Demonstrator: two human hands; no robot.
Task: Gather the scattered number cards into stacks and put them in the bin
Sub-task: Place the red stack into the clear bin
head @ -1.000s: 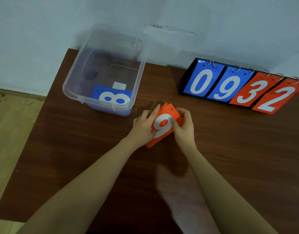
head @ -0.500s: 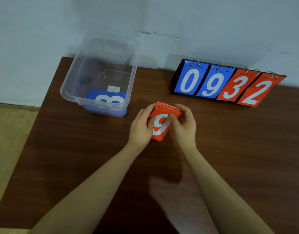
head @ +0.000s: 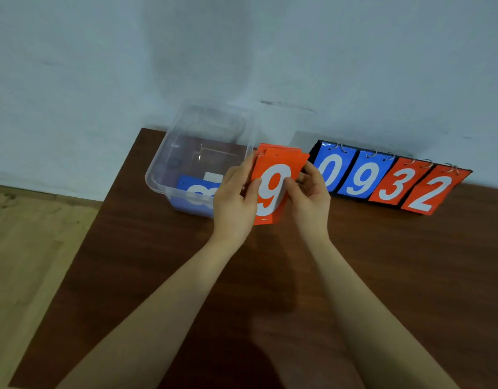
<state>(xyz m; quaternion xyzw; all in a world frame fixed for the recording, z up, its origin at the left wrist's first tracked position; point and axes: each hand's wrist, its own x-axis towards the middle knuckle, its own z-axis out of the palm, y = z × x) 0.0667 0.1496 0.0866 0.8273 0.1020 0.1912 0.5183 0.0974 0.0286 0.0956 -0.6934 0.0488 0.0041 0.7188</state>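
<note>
An orange stack of number cards (head: pixel 278 167) with a white 9 on top is held upright above the table, just right of the clear plastic bin (head: pixel 169 164). My left hand (head: pixel 236 197) grips the stack's left edge, thumb across the face. My right hand (head: pixel 309 192) pinches its right side. Inside the bin lies a blue stack of cards (head: pixel 197 186) showing an 8, partly hidden by my left hand.
A flip scoreboard (head: pixel 388 181) reading 0 9 3 2 stands at the table's back right against the wall. The dark wooden table (head: pixel 270 276) ends at the left, where a light wood floor (head: pixel 26 248) begins.
Both hands have lifted the orange stack off the table and raised it upright, closer to the bin. The camera has tilted upward.
</note>
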